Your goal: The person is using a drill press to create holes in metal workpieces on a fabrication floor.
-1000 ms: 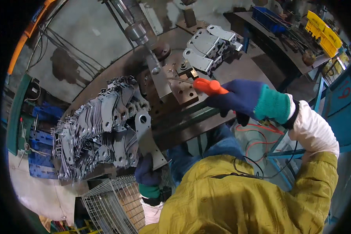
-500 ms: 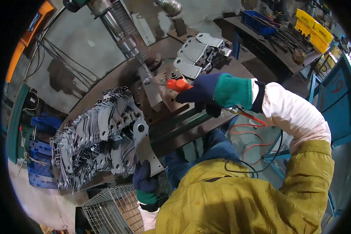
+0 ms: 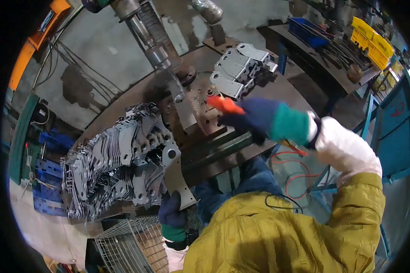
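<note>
Grey metal plate [image 3: 178,180], pointing lengthwise away from the body, is gripped near its lower end by the left hand [image 3: 171,213]. Closer to the steel block [image 3: 185,117], an orange tool [image 3: 226,106] is held by the right hand [image 3: 254,117].

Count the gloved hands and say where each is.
2: the left hand on the lower end of a metal plate; the right hand holding an orange-red tool above the worktable.

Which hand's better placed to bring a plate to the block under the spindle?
Left, probably: the left hand holds a metal plate; the right hand, though nearer the steel block, is taken up by an orange tool.
</note>
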